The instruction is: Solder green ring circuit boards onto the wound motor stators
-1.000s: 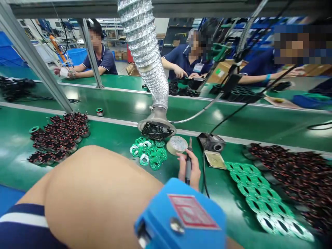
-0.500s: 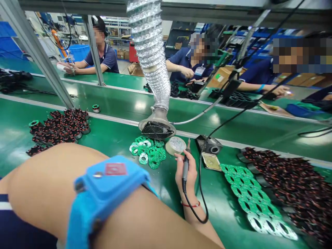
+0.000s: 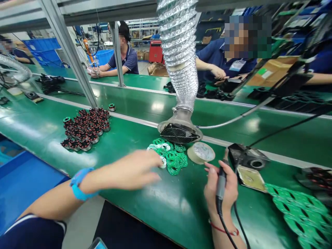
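My left hand (image 3: 135, 169), blurred by motion, reaches over the green bench with its fingertips at a pile of small green ring boards (image 3: 169, 157). Its fingers are smeared, so I cannot tell whether they grip a board. A blue wrist strap (image 3: 77, 183) circles that wrist. My right hand (image 3: 221, 188) is closed round a soldering iron (image 3: 221, 181), held upright with its tip pointing up and its black cord trailing down past my wrist. A roll of tape (image 3: 201, 152) lies just beyond the iron.
A silver fume hose with a fan mouth (image 3: 180, 133) hangs over the ring boards. A heap of wound copper coils (image 3: 85, 129) lies at left, an iron stand (image 3: 250, 162) and more green boards (image 3: 298, 211) at right. Other people work across the conveyor.
My left arm has swung away from the camera and stretched forward to the green ring boards. The view has shifted left. My right hand still holds the iron.
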### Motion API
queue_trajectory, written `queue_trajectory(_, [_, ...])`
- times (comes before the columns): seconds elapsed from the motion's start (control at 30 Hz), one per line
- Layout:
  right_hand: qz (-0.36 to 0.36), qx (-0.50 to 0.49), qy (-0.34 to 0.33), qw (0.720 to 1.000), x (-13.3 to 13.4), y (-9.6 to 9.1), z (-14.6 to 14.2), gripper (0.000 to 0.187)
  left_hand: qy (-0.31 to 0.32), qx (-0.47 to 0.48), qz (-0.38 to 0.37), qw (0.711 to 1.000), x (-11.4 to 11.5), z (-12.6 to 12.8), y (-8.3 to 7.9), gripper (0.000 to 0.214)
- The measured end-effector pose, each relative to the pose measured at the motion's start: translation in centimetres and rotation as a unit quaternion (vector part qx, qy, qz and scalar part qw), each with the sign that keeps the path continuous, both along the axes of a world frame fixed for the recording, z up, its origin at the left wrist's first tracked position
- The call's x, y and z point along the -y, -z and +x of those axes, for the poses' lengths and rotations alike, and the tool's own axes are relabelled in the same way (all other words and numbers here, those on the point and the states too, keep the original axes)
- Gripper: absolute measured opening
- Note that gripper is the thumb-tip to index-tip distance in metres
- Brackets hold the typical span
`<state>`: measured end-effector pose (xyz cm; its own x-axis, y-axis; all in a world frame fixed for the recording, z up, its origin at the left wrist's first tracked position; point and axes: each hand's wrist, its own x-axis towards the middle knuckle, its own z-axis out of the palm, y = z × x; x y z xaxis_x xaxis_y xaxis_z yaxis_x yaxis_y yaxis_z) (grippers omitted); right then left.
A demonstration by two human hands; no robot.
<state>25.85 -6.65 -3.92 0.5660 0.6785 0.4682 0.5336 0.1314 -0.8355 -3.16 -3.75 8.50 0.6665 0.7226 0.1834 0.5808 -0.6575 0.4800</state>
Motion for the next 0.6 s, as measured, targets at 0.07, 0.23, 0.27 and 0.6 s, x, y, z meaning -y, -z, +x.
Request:
queue_trajectory(0.07, [0.007,0.012,0.000,1.000,0.0,-0.1,-0.1,0.048,-0.121,-0.058,0.010,0.991,-2.3,-4.5,1.3,0.018])
queue_trajectory(0.23, [0.015,0.022,-0.011,1.000,0.0,-0.1,-0.7,0.050,-0.445,-0.243,0.063,0.859,-5.5,-15.5,6.4,0.037])
queue_trajectory(0.27, [0.019,0.023,-0.011,1.000,0.1,-0.2,-0.9,0.050,-0.458,-0.266,0.067,0.845,-5.6,-16.5,7.2,0.039])
queue_trajectory(0.6, [-0.052,0.116,-0.078,0.989,2.2,-3.1,-3.5,0.035,-0.339,-0.236,0.096,0.906,-2.9,-10.7,8.1,0.036])
